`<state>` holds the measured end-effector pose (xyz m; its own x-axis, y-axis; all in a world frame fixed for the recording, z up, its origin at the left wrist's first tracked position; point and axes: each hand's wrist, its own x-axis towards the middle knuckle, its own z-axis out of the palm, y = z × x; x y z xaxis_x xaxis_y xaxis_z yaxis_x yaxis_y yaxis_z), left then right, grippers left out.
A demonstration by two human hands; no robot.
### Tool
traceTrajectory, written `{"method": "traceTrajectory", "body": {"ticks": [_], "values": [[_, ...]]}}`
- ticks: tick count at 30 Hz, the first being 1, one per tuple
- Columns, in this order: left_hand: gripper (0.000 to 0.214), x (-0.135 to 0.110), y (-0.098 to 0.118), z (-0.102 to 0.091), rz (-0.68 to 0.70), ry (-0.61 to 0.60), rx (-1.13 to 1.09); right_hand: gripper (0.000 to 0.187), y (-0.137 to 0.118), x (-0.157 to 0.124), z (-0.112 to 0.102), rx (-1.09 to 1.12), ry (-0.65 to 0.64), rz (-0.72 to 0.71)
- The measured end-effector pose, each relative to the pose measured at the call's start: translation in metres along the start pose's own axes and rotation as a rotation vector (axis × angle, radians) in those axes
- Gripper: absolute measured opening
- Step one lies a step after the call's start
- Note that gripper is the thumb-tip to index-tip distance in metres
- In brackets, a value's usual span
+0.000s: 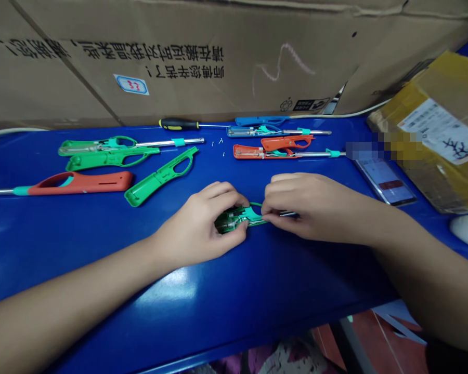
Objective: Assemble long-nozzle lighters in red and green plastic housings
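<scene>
Green lighter [230, 220], inner parts bared

It sits on or just above the blue tabletop [203, 311]. The left hand [210, 221] grasps its body between thumb and fingers; the right hand [304, 205] pinches it near the metal rod [287, 213]. Beyond lie a loose green half-shell [156, 179], a screwdriver [179, 124] and tiny screws [220, 141], before a cardboard box [234, 31].

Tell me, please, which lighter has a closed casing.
The orange lighter at the far left; the others, including the held green lighter, show their insides.

Brown cardboard carton [179, 98] along far edge of blue bench [101, 228]; yellow-taped cardboard box [432, 161], far right corner; flat rectangular phone [386, 179] beside it.
</scene>
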<state>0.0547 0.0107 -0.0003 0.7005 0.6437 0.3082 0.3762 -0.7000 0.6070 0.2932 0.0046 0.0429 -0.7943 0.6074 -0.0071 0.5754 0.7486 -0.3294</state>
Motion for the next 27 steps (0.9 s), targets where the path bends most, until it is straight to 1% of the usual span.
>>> {"method": "traceTrajectory", "body": {"ticks": [4, 9, 13, 19, 23, 27], "values": [[0.018, 0.0003, 0.0011, -0.0001, -0.003, -0.007, 0.01, 0.021, -0.0022, -0.0001, -0.0008, -0.115, 0.006, -0.056], [0.018, 0.0005, 0.0011, -0.0003, -0.008, -0.016, 0.019, 0.023, -0.0024, 0.0002, 0.0004, -0.147, 0.021, -0.096], [0.016, 0.0005, 0.0016, -0.0005, -0.012, -0.012, 0.019, 0.023, -0.0027, -0.0002, 0.0017, -0.142, 0.029, -0.101], [0.015, 0.0005, 0.002, 0.0004, 0.001, -0.001, 0.039, 0.022, -0.0051, -0.0014, 0.0, -0.159, 0.016, -0.06], [0.018, -0.0014, 0.0022, 0.0009, 0.031, 0.027, 0.055, 0.023, -0.006, -0.0013, -0.0004, -0.185, 0.031, -0.064], [0.01, -0.0067, 0.0027, 0.0002, 0.108, 0.011, 0.12, 0.025, -0.0048, -0.0017, -0.0004, -0.203, 0.033, -0.066]]}}
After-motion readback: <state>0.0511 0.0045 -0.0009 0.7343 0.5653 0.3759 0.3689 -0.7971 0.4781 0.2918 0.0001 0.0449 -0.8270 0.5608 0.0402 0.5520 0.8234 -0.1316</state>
